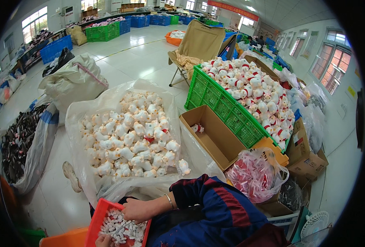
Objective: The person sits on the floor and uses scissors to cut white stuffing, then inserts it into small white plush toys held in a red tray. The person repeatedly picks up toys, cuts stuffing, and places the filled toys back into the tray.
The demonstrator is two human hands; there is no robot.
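A red plastic tray rests at my lap, holding many small white pieces. Over its far right part is my right hand, with its fingers curled down toward the pieces; what they grip is too small to tell. At the tray's near left edge, my left hand shows only in part, its fingertips pinched together over the pieces. Whatever lies between them I cannot make out. Just ahead, a large clear plastic bag lies spread open, full of small white plush toys.
A cardboard box with one plush toy stands right of the bag. Beyond it, a green crate is heaped with white-and-red plush toys. A bag of pink-red ribbons sits near my right arm. Dark items fill a sack at left.
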